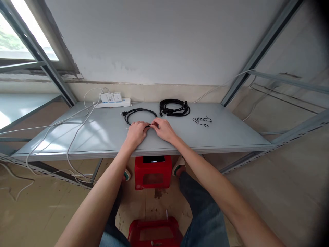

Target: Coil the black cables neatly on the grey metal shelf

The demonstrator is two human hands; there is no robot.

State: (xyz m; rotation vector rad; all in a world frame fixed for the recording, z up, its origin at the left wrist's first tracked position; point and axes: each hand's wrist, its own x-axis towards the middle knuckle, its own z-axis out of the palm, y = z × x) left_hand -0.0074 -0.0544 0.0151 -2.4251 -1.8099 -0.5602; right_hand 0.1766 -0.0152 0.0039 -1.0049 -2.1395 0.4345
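Note:
A black cable [144, 109] lies in a loose round coil on the grey shelf [210, 137], with a plug at its left end. My left hand [138, 132] rests on the coil's near side, its fingers closed on the cable. Close beside it, my right hand [162, 128] pinches at the same spot with thumb and forefinger. What sits between those fingertips is too small to make out. Behind my right hand is a second, thicker black cable coil [175, 107]. Several thin black ties [202, 120] lie tangled to the right.
A white power strip [113, 102] with adapters stands at the back left. White cords [77, 124] run from it over the shelf's front edge. Metal uprights [250, 65] frame both sides, and a wall rises behind. Below are a red stool [153, 173] with a phone [153, 159] on it and another red stool [154, 224].

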